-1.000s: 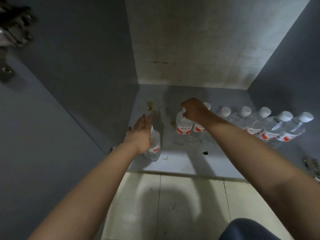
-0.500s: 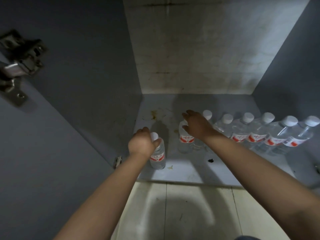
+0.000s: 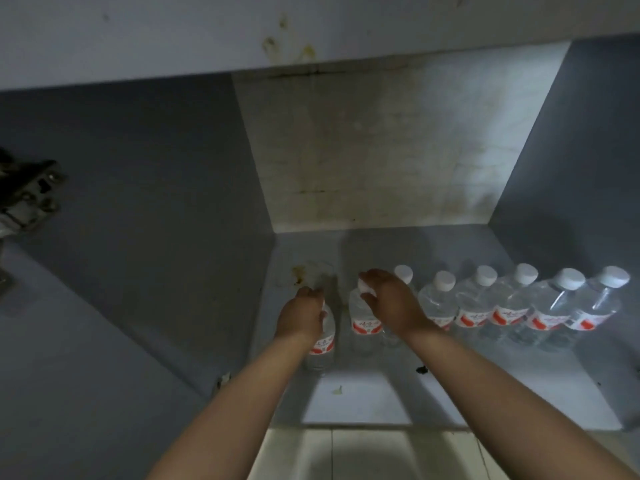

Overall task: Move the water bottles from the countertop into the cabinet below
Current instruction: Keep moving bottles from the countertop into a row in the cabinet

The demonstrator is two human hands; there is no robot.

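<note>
From the head view, both hands reach into the open cabinet [image 3: 346,403], each on a bottle standing on its floor. The left hand [image 3: 303,315] curls round the neck of the leftmost bottle [image 3: 323,336], which stands toward the floor's left side, apart from the rest; a second ago that palm was flat above it, so the grip has closed since. The right hand [image 3: 391,299] arches over the cap of the next bottle [image 3: 363,317], fingers bent and touching it (whether they actually pinch it I cannot tell, though half a second ago they sat on it the same way). That bottle now stands at the left end of the row [image 3: 512,306] of six capped bottles running to the right wall. By my reading, the right bottle is placed and only needs letting go, while the left one is being nudged toward the row to close the gap. A hinge [image 3: 27,195] shows on the door at far left.
</note>
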